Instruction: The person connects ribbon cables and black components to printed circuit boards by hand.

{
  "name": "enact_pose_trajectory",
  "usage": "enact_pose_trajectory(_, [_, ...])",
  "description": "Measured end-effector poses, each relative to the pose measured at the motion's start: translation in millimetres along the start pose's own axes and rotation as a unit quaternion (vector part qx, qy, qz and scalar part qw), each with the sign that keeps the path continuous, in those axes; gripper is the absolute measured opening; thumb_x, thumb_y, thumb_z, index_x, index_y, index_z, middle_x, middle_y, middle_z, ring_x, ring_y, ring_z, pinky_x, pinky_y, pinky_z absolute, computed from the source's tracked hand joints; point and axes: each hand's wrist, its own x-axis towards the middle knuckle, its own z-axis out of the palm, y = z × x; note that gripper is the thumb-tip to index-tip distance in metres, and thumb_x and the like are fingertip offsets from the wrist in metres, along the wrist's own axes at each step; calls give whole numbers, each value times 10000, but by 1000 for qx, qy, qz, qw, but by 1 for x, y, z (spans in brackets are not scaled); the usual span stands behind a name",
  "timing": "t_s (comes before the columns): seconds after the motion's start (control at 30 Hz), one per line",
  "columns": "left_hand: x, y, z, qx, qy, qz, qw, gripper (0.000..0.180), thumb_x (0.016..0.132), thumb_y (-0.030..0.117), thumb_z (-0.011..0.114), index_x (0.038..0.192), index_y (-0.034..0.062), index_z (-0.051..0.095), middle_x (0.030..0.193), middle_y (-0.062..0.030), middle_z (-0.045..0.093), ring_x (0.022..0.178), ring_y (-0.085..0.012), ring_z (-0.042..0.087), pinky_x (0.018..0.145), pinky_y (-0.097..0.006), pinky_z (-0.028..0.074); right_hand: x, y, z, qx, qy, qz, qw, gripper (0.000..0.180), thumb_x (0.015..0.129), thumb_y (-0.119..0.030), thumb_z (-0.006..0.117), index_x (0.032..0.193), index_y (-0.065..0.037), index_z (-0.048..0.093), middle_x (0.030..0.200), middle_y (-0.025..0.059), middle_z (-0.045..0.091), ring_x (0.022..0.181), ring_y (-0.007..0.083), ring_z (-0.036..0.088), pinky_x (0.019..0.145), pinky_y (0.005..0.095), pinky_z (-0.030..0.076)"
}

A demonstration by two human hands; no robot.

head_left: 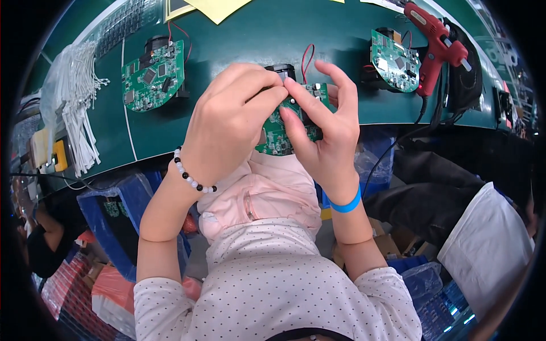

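Observation:
A green circuit board [277,142] with a black round part [282,69] at its far end lies under both hands at the table's near edge. My left hand [230,111] is closed in a pinch over the board's upper left; what its fingertips hold is hidden. My right hand [330,122] grips the board from the right, thumb over its face and index fingertip meeting the left fingers. A loop of red and black wire [307,63] rises behind the board.
Similar board assemblies stand at left [153,77] and right [395,62]. A red glue gun [438,42] with its cable is at far right. White cable ties [82,108] hang at left; yellow sheets [219,8] lie at the back. Below the table is a blue bin [105,219].

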Motion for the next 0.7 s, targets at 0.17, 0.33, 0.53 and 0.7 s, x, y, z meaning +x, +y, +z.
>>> enact_pose_trajectory(0.17, [0, 0, -7, -3, -26, 9, 1000, 217, 632, -49, 631, 847, -26, 628, 903, -114, 600, 855, -286, 586, 730, -357, 496, 4, 0, -1, -16, 34, -42, 998, 346, 660, -33, 720, 998, -105, 702, 1245, 190, 495, 998, 286, 546, 802, 335, 453])
enact_pose_trajectory(0.33, [0, 6, -11, -36, -50, -28, 998, 148, 699, 6, 651, 845, -16, 640, 910, -105, 579, 883, -273, 564, 747, -355, 483, 9, 0, -7, -86, 2, -122, 989, 250, 682, -57, 679, 925, -12, 645, 1258, 216, 482, 1022, 362, 529, 806, 406, 452])
enact_pose_trajectory(0.53, [-5, 0, -14, -78, -63, -51, 994, 214, 698, 7, 654, 912, 14, 666, 950, -94, 570, 896, -264, 549, 759, -350, 471, 13, -5, -14, -153, -67, -153, 974, 229, 689, -97, 668, 893, -4, 625, 1244, 173, 498, 1038, 349, 523, 786, 404, 454])
enact_pose_trajectory(0.7, [-11, 1, -12, -53, -24, -47, 997, 240, 696, -9, 648, 932, 19, 672, 948, -84, 571, 852, -253, 559, 738, -339, 475, 16, -6, -17, -163, -80, -170, 968, 286, 693, -64, 673, 964, 2, 611, 1215, 198, 501, 1002, 369, 544, 804, 404, 483])
